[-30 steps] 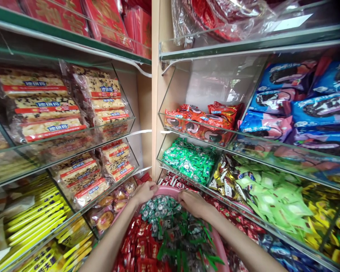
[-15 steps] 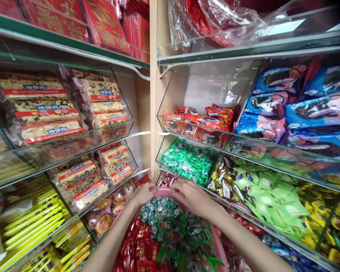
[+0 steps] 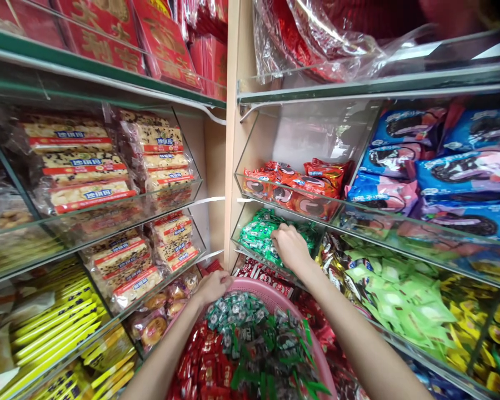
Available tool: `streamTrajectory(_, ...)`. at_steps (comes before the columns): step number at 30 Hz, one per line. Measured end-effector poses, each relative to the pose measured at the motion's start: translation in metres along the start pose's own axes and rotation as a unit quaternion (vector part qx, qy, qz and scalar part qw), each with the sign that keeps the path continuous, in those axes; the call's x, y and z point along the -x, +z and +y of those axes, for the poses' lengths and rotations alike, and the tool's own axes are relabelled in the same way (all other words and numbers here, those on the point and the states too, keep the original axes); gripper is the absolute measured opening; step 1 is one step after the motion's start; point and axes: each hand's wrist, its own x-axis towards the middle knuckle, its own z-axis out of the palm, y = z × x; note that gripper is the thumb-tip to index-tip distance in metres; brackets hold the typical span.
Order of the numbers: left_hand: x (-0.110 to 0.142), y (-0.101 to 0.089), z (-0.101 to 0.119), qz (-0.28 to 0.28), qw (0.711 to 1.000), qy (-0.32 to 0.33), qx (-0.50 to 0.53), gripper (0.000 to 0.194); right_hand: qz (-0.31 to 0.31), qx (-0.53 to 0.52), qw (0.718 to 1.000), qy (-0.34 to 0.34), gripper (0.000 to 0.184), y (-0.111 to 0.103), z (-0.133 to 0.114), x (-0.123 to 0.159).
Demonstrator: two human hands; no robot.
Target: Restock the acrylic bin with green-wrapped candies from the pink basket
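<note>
Right hand, fingers curled at green-wrapped sweets in glass bin, any pinch unclear; left hand, closed on rim of pink basket; basket already well filled, bin amply stocked

Some green-wrapped sweets are covered by the right hand; whether any are pinched cannot be told. Below both hands, the pink basket is cut off by the lower edge. Far above the left hand, red packets are cropped.
</note>
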Motion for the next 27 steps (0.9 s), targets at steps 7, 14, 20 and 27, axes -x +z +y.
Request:
streamTrajectory(7,0.001,-0.003,0.001,0.003,1.000,-0.002,-0.011,0.037,0.014,0.003,1.000,-0.001,0.027,0.004,0.001,0.003)
streamTrajectory(14,0.002,-0.003,0.002,-0.001,1.000,0.001,-0.010,0.037,0.012,-0.005,1.000,0.002,0.028,0.003,0.002,0.005)
streamTrajectory(20,0.002,-0.002,0.001,0.000,1.000,-0.004,-0.009,0.037,0.044,-0.019,0.999,0.008,0.026,0.000,0.002,0.004)
streamTrajectory(27,0.003,-0.001,0.000,-0.003,1.000,0.000,0.001,0.039,0.136,-0.093,0.986,-0.021,0.024,-0.014,0.000,0.014)
